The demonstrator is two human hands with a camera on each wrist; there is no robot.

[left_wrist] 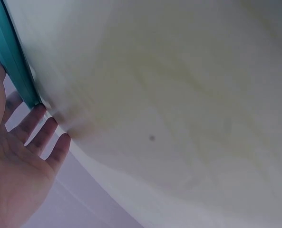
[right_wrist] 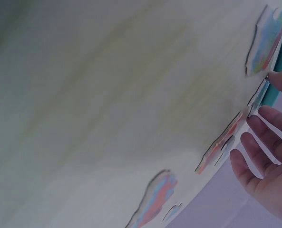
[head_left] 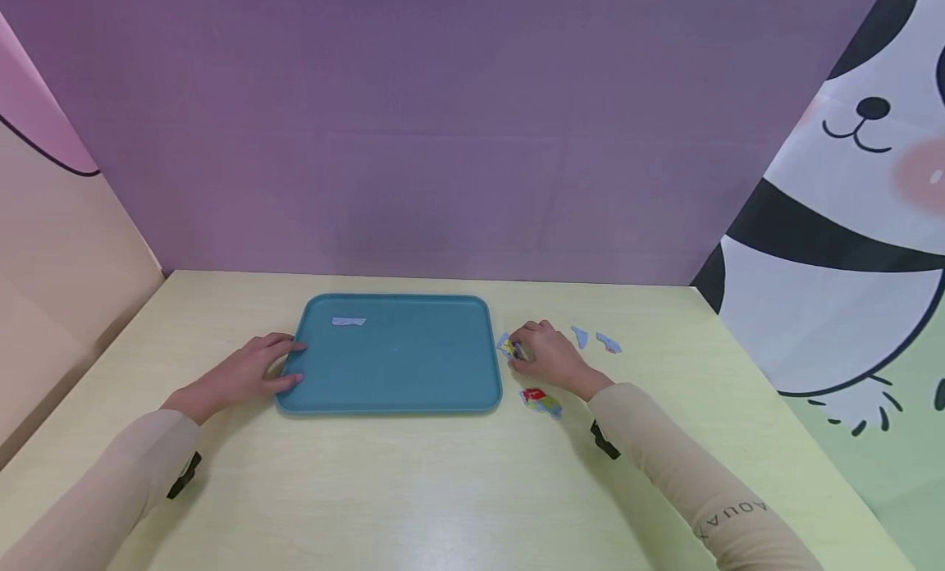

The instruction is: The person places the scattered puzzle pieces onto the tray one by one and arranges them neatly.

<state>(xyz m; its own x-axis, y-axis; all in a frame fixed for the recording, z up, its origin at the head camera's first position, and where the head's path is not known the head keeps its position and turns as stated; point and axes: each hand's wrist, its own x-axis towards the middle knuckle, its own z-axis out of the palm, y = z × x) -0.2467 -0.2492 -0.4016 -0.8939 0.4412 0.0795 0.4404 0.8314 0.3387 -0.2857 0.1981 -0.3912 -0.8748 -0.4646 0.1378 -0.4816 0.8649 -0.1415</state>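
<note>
A teal tray lies on the table, with a pale lilac puzzle piece near its back left corner. My left hand touches the tray's left rim, thumb and forefinger spread; the left wrist view also shows its fingers extended at the rim. Just past the right rim, my right hand bends over a blue-and-yellow puzzle piece, which sits between thumb and forefinger and is partly hidden. Closer to the table's front lies a red-and-green puzzle piece.
Two small bluish pieces lie behind and right of my right hand. In the right wrist view, several colourful pieces lie along the table surface. A purple backdrop rises behind the pale wooden table.
</note>
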